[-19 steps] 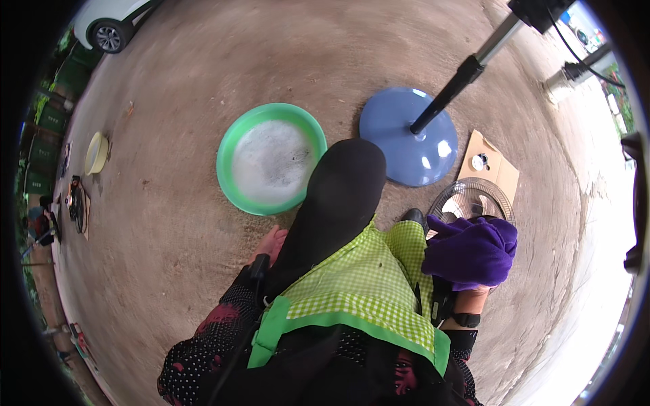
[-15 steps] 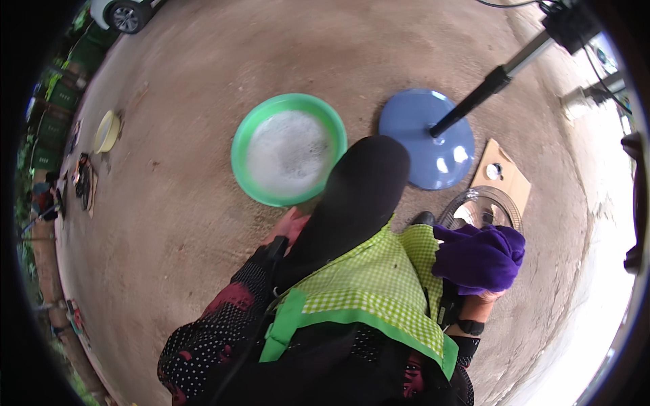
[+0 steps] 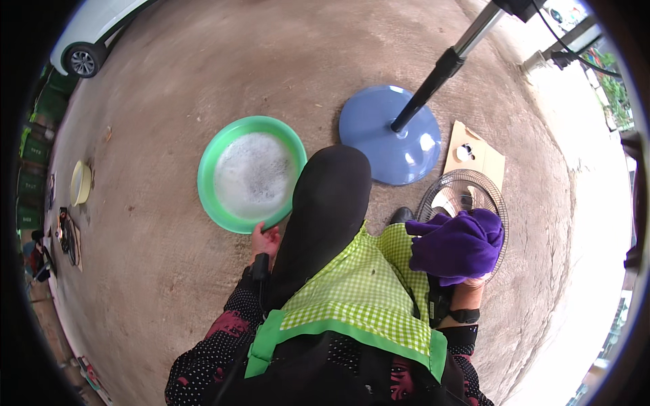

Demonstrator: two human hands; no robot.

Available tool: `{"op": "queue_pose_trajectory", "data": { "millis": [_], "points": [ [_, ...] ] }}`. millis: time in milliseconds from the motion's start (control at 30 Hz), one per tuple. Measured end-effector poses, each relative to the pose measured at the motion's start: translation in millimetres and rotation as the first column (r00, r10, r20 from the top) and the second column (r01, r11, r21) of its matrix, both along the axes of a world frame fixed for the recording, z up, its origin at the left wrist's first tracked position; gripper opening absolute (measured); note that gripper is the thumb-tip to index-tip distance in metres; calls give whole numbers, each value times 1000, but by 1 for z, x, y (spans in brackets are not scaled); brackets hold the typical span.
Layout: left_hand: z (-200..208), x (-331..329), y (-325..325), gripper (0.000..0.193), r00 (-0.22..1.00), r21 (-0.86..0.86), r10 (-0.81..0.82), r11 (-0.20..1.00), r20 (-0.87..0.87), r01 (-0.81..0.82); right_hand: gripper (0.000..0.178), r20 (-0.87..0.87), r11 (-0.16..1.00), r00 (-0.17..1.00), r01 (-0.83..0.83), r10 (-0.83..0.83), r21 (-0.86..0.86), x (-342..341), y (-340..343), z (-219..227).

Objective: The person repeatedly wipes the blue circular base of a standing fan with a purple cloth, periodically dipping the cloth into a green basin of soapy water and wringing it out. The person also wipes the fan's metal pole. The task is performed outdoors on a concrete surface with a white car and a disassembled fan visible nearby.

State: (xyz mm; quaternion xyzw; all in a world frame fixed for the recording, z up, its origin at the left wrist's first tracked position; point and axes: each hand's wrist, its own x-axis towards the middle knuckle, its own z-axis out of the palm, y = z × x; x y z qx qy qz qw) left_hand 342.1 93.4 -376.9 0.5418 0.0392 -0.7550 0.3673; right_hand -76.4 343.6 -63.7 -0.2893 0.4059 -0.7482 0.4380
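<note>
A round green basin (image 3: pixel 211 142) of white suds sits on the ground ahead of my left knee. At its near rim is my left hand (image 3: pixel 265 242), the thumb up at the edge and the fingers curled against it. My right hand (image 3: pixel 479 280) holds a bunched purple cloth (image 3: pixel 455 249), which hides most of the fingers. Just beyond the cloth, partly covered by it, lies a round fan head in a wire cage (image 3: pixel 467 181).
A round blue stand base (image 3: pixel 379 135) with a pole (image 3: pixel 433 82) rises ahead. Cardboard (image 3: pixel 489 162) lies beside the fan cage. Far left are a yellow tub (image 3: pixel 80 183) and a white car (image 3: pixel 91 34). A pale wall (image 3: pixel 575 271) runs along the right.
My left hand has come up from beside my leg onto the basin's near rim. The view has turned, shifting the surroundings. The purple cloth stays in my right hand.
</note>
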Motion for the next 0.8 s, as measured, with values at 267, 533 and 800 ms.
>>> {"op": "queue_pose_trajectory", "data": {
  "millis": [267,533,800],
  "points": [
    [5,64,-10,26,953,-15,110,994,281,-110,71,53,995,998,32,-37,95,6,-4,0],
    [19,96,-29,33,886,-6,65,998,459,-70,71,209,988,966,-147,154,-47,25,-24,31],
    [21,88,-24,35,773,21,41,997,633,-70,80,179,989,973,-146,145,-12,22,-17,17]
  ]
}}
